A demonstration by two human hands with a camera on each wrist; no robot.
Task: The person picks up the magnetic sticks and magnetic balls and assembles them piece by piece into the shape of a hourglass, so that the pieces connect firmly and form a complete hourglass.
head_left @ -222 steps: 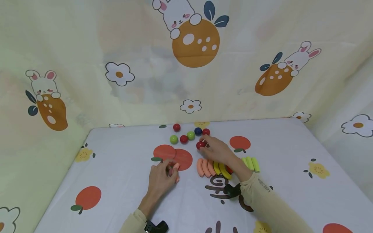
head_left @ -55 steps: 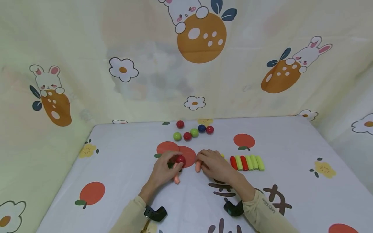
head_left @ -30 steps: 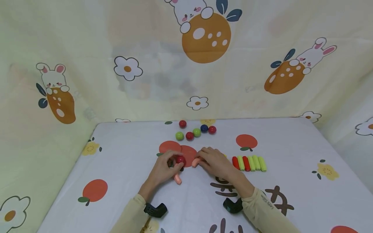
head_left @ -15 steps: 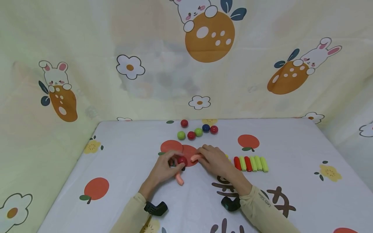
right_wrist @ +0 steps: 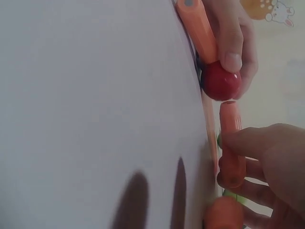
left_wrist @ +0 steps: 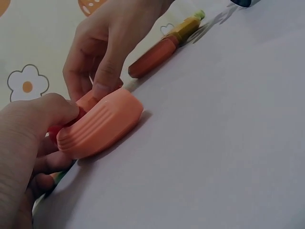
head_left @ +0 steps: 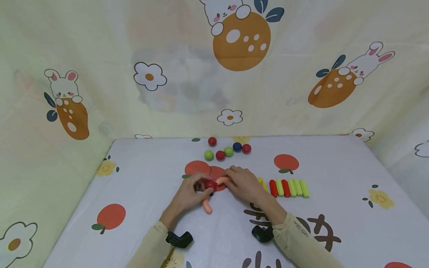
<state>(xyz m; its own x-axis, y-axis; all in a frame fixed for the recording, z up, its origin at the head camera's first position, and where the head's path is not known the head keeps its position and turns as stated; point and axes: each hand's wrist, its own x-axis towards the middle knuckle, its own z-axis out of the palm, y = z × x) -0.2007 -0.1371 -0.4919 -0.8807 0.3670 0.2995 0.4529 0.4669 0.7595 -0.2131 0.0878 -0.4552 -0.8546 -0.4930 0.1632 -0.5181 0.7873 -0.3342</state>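
My left hand pinches a glossy red ball between thumb and fingers. A curved orange stick, with a grey disc in its outer end, meets the ball and points toward me below the left hand. Another curved orange stick is gripped by my right hand. In the right wrist view, its free end comes right up to the ball. Close in the left wrist view, the first orange stick shows ridges along its side and partly covers the ball.
Behind my hands lie several red, green and blue balls. A row of red and light green sticks lies to the right, with yellow sticks partly behind the right hand. A patterned cloth covers the table; a curtain hangs behind.
Earlier my right hand held a red ball near the others; that ball is now in my left hand. The right hand has since picked up an orange stick and moved it left to the ball.
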